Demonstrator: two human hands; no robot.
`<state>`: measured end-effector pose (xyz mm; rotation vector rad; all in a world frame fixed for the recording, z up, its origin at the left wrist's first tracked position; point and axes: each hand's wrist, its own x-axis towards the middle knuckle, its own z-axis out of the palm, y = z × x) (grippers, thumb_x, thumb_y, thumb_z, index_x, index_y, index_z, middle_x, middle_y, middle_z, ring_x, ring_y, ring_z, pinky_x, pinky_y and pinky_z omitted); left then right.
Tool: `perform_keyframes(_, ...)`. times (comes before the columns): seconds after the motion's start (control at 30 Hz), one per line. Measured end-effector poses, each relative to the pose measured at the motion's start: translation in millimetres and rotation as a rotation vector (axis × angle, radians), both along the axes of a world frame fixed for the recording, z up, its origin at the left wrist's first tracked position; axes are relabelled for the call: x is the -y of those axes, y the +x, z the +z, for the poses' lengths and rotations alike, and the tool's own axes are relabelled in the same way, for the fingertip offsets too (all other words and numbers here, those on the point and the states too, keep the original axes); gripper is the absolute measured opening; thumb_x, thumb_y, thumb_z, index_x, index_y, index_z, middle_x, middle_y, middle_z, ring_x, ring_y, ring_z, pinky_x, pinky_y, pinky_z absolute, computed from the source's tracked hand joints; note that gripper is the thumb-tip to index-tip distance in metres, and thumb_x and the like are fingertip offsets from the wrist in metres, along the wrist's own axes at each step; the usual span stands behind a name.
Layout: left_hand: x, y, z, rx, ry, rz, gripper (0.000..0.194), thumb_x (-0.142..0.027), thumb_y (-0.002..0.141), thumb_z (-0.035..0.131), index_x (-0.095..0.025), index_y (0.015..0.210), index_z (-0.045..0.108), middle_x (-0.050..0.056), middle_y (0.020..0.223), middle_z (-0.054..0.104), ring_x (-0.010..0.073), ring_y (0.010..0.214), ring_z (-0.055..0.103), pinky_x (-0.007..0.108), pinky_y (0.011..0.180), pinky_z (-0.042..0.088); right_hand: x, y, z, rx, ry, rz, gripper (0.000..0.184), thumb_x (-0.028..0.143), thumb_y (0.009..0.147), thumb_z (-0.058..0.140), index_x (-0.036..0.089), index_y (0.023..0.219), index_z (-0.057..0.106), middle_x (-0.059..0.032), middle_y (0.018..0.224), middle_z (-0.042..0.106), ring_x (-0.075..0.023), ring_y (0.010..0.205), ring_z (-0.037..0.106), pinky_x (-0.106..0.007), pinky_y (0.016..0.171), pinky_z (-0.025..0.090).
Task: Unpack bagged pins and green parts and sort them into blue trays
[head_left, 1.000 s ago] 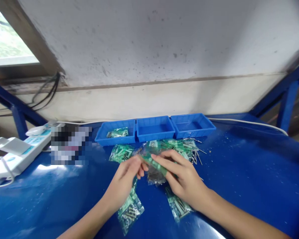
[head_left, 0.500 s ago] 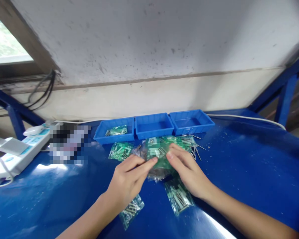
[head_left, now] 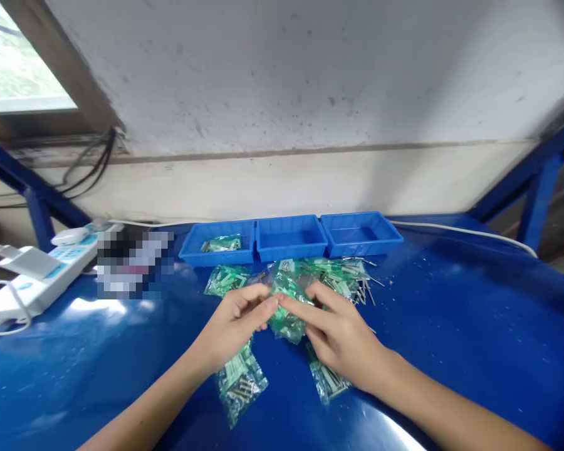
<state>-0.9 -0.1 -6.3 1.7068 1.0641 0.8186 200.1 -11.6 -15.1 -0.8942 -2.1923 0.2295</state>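
Note:
Between my hands is a green-printed clear plastic bag [head_left: 289,319], crumpled and raised over the table. My left hand [head_left: 237,322] pinches its left edge with thumb and fingers. My right hand [head_left: 341,329] grips it from the right, its index fingertip meeting my left thumb. What the bag holds is hard to make out. Below my left hand lies a similar bag with short metal pins [head_left: 241,385]. Another bag of metal parts [head_left: 326,379] lies partly hidden under my right hand. Behind my hands are more green bags [head_left: 228,280] and a heap of loose metal pins [head_left: 364,288].
Three blue trays stand in a row along the wall; the left tray [head_left: 216,257] has a green bag in it, beside the middle tray [head_left: 291,252] and right tray [head_left: 363,248]. A white power strip [head_left: 42,279] with plugs sits at the left on the blue table [head_left: 451,338].
The held bag has gone from spread flat to crumpled and hangs lower. My hands have come closer together, fingertips now meeting. More of the bag under my left hand shows.

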Motion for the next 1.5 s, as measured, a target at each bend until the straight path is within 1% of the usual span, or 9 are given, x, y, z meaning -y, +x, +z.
perform_keyframes(0.17, -1, -10, 15.6, -0.25, 0.675, 0.188, 0.003, -0.021, 0.084, 0.059, -0.019, 0.083, 0.061, -0.001, 0.068, 0.058, 0.0107, 0.058, 0.052, 0.024, 0.054, 0.044, 4, -3, 3.3, -0.104, -0.121, 0.024, 0.05, 0.005, 0.085, 0.04, 0.022, 0.132, 0.045, -0.0098, 0.109, 0.043, -0.018, 0.099, 0.048, -0.033, 0.082, 0.047)
perform_keyframes(0.3, -20, -40, 34.3, -0.375, 1.122, 0.625, 0.026, -0.013, 0.08, 0.063, -0.025, 0.103, 0.064, 0.002, 0.087, 0.065, 0.0148, 0.071, 0.058, 0.03, 0.067, 0.048, 5, -3, 7.2, -0.161, -0.138, -0.037, 0.046, 0.012, 0.085, 0.048, 0.018, 0.131, 0.043, -0.0089, 0.111, 0.045, -0.0174, 0.098, 0.049, -0.034, 0.085, 0.047)
perform_keyframes(0.43, -52, -62, 31.4, -0.708, 1.106, 0.697, 0.023, -0.025, 0.079, 0.064, -0.024, 0.103, 0.066, 0.007, 0.096, 0.063, 0.024, 0.087, 0.057, 0.042, 0.081, 0.045, 4, -3, 6.2, -0.154, -0.145, -0.063, 0.041, 0.014, 0.085, 0.05, 0.02, 0.126, 0.046, -0.0086, 0.108, 0.046, -0.018, 0.094, 0.051, -0.037, 0.083, 0.048)
perform_keyframes(0.67, -34, -47, 15.6, -0.568, 0.593, -0.008, 0.016, -0.025, 0.087, 0.051, -0.018, 0.081, 0.064, 0.001, 0.073, 0.06, 0.012, 0.064, 0.055, 0.023, 0.058, 0.044, 7, -5, 6.8, -0.15, -0.156, -0.035, 0.027, 0.014, 0.085, 0.05, 0.018, 0.111, 0.057, -0.0085, 0.103, 0.048, -0.0184, 0.097, 0.051, -0.038, 0.086, 0.047)
perform_keyframes(0.73, -29, -46, 11.8, -0.624, 0.531, -0.027, 0.018, -0.028, 0.088, 0.05, -0.019, 0.087, 0.065, 0.001, 0.073, 0.06, 0.0113, 0.06, 0.054, 0.023, 0.055, 0.043, 6, -5, 7.1, -0.146, -0.17, -0.033, 0.026, 0.013, 0.085, 0.05, 0.016, 0.109, 0.058, -0.0088, 0.102, 0.048, -0.0182, 0.097, 0.051, -0.037, 0.085, 0.046)
perform_keyframes(0.93, -41, -53, -6.3, -0.848, 0.586, -0.045, 0.052, -0.046, 0.08, 0.06, -0.02, 0.126, 0.052, 0.009, 0.116, 0.058, 0.0262, 0.103, 0.054, 0.042, 0.089, 0.044, 2, -3, 5.5, -0.131, -0.193, -0.052, 0.023, 0.015, 0.085, 0.05, 0.015, 0.106, 0.061, -0.0087, 0.098, 0.049, -0.019, 0.097, 0.05, -0.036, 0.084, 0.045)
perform_keyframes(1.23, -30, -41, 7.3, -0.567, 0.743, 0.143, 0.012, -0.019, 0.088, 0.052, -0.017, 0.089, 0.063, 0.004, 0.085, 0.065, 0.0151, 0.076, 0.06, 0.027, 0.066, 0.049, 2, -3, 6.7, -0.155, -0.238, -0.038, 0.021, 0.017, 0.086, 0.05, 0.016, 0.103, 0.062, -0.0071, 0.091, 0.054, -0.0184, 0.089, 0.052, -0.037, 0.078, 0.045)
perform_keyframes(1.33, -17, -28, 11.9, -0.41, 0.86, 0.229, 0.014, -0.012, 0.085, 0.055, -0.017, 0.095, 0.062, 0.004, 0.083, 0.062, 0.0124, 0.072, 0.059, 0.021, 0.056, 0.047, 6, -4, 14.2, -0.25, -0.409, -0.051, 0.02, 0.025, 0.088, 0.05, 0.018, 0.102, 0.063, -0.0035, 0.079, 0.059, -0.016, 0.077, 0.055, -0.033, 0.071, 0.047)
perform_keyframes(1.5, 7, -1, 7.3, -0.331, 1.029, -0.042, 0.019, -0.005, 0.082, 0.054, -0.019, 0.092, 0.063, 0.001, 0.081, 0.061, 0.0088, 0.063, 0.055, 0.021, 0.056, 0.046, 11, -12, 19.2, -0.515, -0.842, -0.013, 0.027, 0.037, 0.09, 0.045, 0.02, 0.09, 0.066, -0.0014, 0.071, 0.062, -0.0124, 0.063, 0.056, -0.026, 0.055, 0.047)
